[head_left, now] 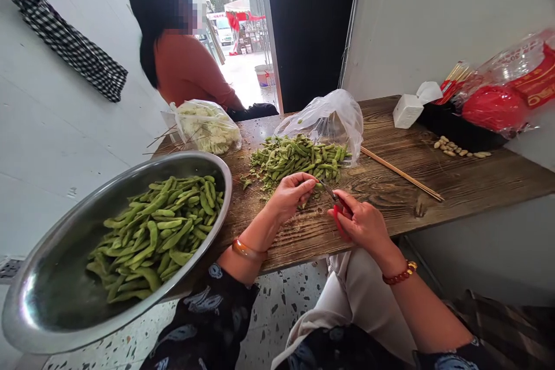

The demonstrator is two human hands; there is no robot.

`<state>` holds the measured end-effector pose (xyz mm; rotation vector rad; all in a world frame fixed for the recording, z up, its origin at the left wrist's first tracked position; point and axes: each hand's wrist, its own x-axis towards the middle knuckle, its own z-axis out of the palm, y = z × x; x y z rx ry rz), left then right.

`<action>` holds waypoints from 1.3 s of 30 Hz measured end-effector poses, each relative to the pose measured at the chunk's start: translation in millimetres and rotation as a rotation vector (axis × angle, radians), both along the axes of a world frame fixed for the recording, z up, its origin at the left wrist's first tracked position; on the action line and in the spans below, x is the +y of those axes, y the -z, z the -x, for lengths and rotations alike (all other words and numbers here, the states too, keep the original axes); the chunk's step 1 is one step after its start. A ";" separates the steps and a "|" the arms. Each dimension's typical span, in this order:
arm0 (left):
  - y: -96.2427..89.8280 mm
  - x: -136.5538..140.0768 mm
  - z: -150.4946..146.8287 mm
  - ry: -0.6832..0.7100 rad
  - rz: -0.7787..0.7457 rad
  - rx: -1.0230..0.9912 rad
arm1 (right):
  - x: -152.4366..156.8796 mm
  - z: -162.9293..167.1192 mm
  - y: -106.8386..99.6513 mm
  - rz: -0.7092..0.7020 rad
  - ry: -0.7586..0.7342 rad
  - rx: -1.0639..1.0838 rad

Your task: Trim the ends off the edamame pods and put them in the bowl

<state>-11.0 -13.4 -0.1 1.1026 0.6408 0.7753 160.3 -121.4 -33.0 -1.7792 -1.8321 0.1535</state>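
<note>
My left hand [291, 195] is closed in a pinch above the table, its fingertips close to the scissor tips; whatever it pinches is too small and hidden to make out. Red-handled scissors [340, 222] are gripped in my right hand [366, 225], their blades pointing up and left toward the left fingertips. Just behind both hands lies a heap of green soybean pods [299, 157], partly in front of a clear plastic bag [332, 115]. To the left, a large metal basin [56, 243] stands tilted in view, with many more soybean pods [160, 231] inside.
The wooden table [385, 173] carries bamboo skewers [403, 173], a bag of pale vegetable [206, 130], peanuts [455, 146], a tissue pack [407, 111] and a black tray [459, 127] with red packaging. A person in an orange top [186, 66] sits beyond, by the open doorway.
</note>
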 end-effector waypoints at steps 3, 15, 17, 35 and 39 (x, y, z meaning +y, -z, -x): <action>-1.1 -0.5 0.1 0.022 0.034 -0.003 | 0.2 0.2 -0.3 0.003 -0.005 -0.013; 0.8 -2.8 -1.4 0.055 0.087 0.012 | -0.8 1.6 -1.0 -0.004 0.012 0.007; 0.5 -3.8 -1.7 0.064 0.091 0.016 | -0.7 2.1 -1.2 -0.011 0.015 0.014; -0.1 2.9 0.3 -0.041 0.069 0.013 | 0.1 -0.6 4.8 0.002 0.056 0.019; -2.9 9.0 7.2 -0.162 0.113 -0.013 | 0.0 -1.1 5.1 0.011 0.106 0.117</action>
